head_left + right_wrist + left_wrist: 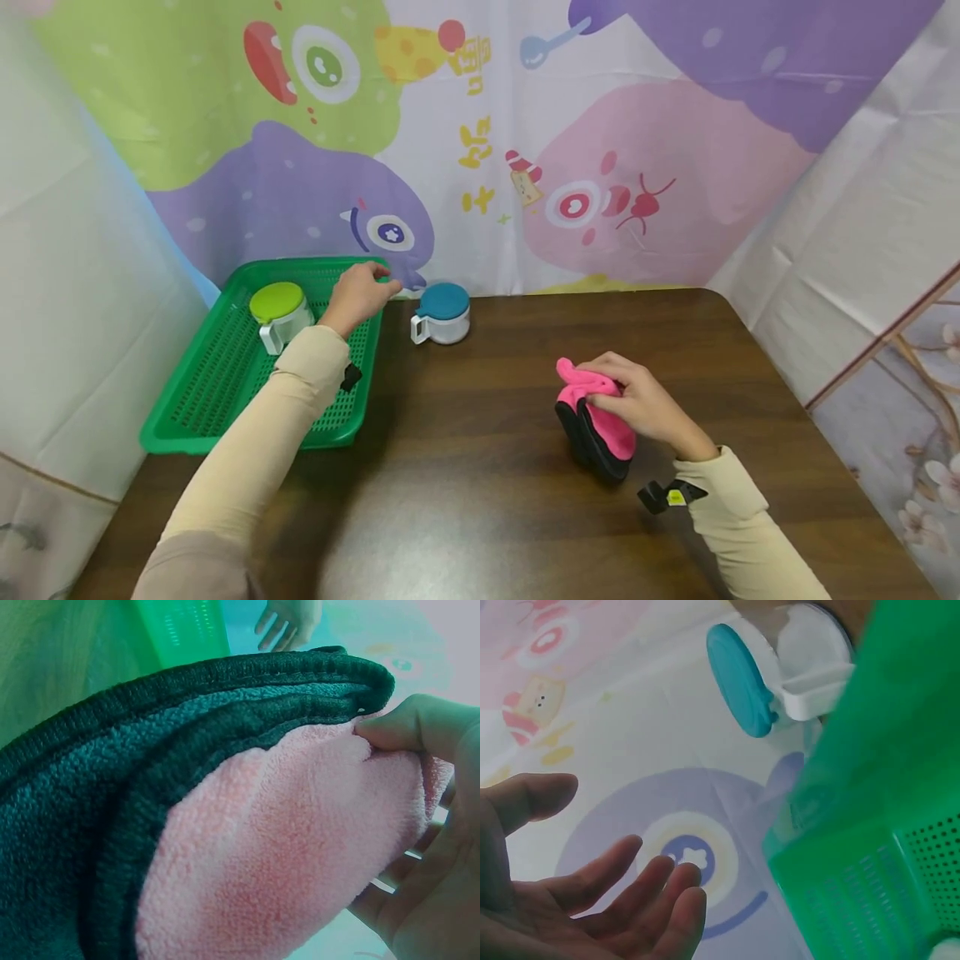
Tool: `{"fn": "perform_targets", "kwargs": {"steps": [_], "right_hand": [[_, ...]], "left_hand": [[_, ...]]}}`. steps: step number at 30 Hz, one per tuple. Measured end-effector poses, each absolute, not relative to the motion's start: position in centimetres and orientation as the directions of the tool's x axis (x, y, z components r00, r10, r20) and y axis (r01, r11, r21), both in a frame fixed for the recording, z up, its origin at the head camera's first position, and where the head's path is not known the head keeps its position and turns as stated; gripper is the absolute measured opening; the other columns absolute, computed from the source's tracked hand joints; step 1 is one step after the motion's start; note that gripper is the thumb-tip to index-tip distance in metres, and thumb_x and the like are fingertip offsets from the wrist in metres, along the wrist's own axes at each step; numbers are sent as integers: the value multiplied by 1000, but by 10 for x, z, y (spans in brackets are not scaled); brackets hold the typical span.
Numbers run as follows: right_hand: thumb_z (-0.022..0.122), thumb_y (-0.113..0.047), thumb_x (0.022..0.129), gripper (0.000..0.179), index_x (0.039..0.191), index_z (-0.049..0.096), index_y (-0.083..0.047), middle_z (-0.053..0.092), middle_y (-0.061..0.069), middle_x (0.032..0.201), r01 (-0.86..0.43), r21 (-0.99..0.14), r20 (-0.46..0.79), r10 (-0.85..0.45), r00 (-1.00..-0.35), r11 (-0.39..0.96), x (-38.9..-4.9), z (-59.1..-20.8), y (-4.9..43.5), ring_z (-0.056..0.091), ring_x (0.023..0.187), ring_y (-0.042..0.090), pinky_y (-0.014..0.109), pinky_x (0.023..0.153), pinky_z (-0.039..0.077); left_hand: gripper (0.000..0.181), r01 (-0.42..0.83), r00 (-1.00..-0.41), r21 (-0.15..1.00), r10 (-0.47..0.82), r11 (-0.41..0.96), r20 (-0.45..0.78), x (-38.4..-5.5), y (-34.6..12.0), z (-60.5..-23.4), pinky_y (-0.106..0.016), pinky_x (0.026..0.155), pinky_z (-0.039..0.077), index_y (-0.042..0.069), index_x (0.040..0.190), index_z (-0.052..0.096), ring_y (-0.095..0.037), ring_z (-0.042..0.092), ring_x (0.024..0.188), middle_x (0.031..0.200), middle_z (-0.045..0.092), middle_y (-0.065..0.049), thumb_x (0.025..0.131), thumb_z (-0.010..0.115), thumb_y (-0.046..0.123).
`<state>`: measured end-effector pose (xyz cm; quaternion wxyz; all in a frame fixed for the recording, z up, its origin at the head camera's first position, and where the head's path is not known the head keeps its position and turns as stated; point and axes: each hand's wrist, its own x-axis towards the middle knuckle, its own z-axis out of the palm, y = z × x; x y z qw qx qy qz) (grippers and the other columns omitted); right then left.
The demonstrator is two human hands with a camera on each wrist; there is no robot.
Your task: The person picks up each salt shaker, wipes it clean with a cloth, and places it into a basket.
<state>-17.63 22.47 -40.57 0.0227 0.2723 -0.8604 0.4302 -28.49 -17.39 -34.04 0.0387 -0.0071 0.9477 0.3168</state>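
Note:
My right hand (641,400) grips a folded pink cloth (617,429) with dark edging, holding it over the right part of the table. In the right wrist view the thumb presses on the fluffy pink side of the cloth (255,855), and its dark inner side faces left. Over the back right corner of the green basket (255,265), my left hand (360,293) holds nothing. The left wrist view shows its fingers (607,874) loosely bent and spread apart. A clear jar with a blue lid (444,302) and white handle stands just right of that hand.
Inside the basket, toward its back, sits another clear jar with a green lid (276,302) and white handle. The brown wooden table (480,467) carries the basket on its left side. A printed cartoon curtain (517,167) hangs directly behind the table.

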Motion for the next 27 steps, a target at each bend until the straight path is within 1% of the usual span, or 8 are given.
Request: {"fn": "perform_targets", "kwargs": {"steps": [6,12,14,16,18,20,22,27], "right_hand": [[69,0,83,33,115,68,-4,64,9,103,-514,-727,296,-468,-833,455,-177,-408,224,51,82,8,22,65,47],[68,1,82,33,115,68,-3,64,9,104,-516,-722,302,-461,-835,461,-175,-411,225,51,83,6,21,67,47],[68,2,82,33,115,68,-3,64,9,103,-517,-723,306,-460,-834,458,-175,-412,225,52,83,6,21,67,47],[68,2,81,34,115,68,-4,64,8,103,-519,-723,309,-458,-833,456,-175,-411,225,52,83,7,21,67,48],[68,2,81,34,115,68,-4,65,8,103,-518,-726,310,-458,-833,452,-176,-411,224,52,83,7,21,67,47],[68,1,82,33,115,68,-4,65,9,104,-517,-729,308,-460,-833,449,-176,-411,223,52,85,7,22,67,47],[69,1,82,33,115,68,-4,65,9,105,-513,-732,301,-463,-834,448,-177,-411,223,52,86,7,22,68,48],[69,1,82,33,115,68,-4,65,9,106,-508,-730,294,-460,-838,457,-177,-410,222,52,85,7,22,67,48]], "left_hand": [[54,-69,-995,612,-10,788,-99,-286,-163,-341,-51,106,41,0,139,47,-40,47,129,143,48,-22,96,51,33],[56,-83,-994,609,-22,789,-106,-288,-150,-352,-51,105,42,-2,138,47,-40,49,127,141,50,-22,95,53,34],[50,-90,-994,611,-35,787,-101,-290,-144,-356,-49,99,45,-1,130,53,-38,54,119,132,56,-21,94,54,34],[37,-91,-995,608,-47,789,-88,-292,-137,-359,-43,87,48,2,110,60,-32,56,102,112,61,-16,93,54,33],[28,-98,-995,611,-60,785,-83,-295,-132,-362,-37,71,43,4,86,56,-27,50,81,87,55,-11,92,53,31],[30,-108,-994,606,-71,788,-84,-296,-129,-365,-34,64,35,9,72,44,-22,40,72,75,43,-5,91,53,30],[32,-114,-993,604,-80,789,-83,-296,-128,-368,-34,64,35,11,68,42,-21,40,70,73,41,-4,92,54,29],[31,-120,-993,619,-83,776,-89,-297,-130,-378,-37,70,41,10,69,43,-22,42,72,75,42,-4,94,54,25]]}}
